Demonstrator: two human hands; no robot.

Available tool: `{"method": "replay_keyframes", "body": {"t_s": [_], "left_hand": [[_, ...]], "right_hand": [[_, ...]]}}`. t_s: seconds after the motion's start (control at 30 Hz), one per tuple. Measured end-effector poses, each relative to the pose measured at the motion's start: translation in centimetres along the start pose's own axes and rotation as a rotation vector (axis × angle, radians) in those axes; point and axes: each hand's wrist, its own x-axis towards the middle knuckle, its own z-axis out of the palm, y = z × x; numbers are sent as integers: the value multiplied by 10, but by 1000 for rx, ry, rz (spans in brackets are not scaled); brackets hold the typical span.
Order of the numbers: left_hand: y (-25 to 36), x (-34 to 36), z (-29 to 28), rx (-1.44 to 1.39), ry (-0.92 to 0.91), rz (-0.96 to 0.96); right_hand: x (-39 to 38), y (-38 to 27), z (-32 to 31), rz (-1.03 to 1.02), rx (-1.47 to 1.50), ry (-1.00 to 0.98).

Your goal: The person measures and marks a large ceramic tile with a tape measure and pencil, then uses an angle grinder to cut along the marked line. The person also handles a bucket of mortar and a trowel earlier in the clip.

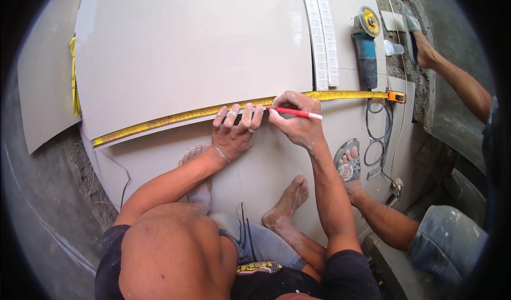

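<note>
1. Head view: the right grip pinches a red pencil between thumb and fingers; its white end points right, its tip toward the left grip, close to the tape's near edge. Whether the tip touches the tile, I cannot tell.
2. The left grip is spread — fingers slightly apart, fingertips resting on the yellow tape measure just left of the pencil tip. A bracelet circles its wrist.
3. The tape runs to both sides of the grips, along the near edge of the large pale tile; the tile extends away beyond the fingertips.
4. Right of the right grip, at the tape's end, lies its orange case.
5. Beyond the right grip are white slotted strips; farther right, a teal angle grinder with a yellow disc.
6. Right of the right forearm rests another person's sandalled foot.
</note>
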Motion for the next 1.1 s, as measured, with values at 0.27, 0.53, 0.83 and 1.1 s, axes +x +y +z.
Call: {"method": "replay_keyframes", "body": {"t_s": [0.27, 0.53, 0.83, 1.1], "left_hand": [[0, 7, -16, -54, -103, -34], [-12, 37, -66, -332, -396, -61], [-17, 64, -87, -483, -304, -154], [-85, 57, -98, -526, -305, -314]], "right_hand": [[4, 3, -84, 103, 613, 149], [16, 9, -227, 180, -616, 199], [32, 17, -265, 169, -794, -161], [-11, 89, -378, 406, -1119, 283]]}}
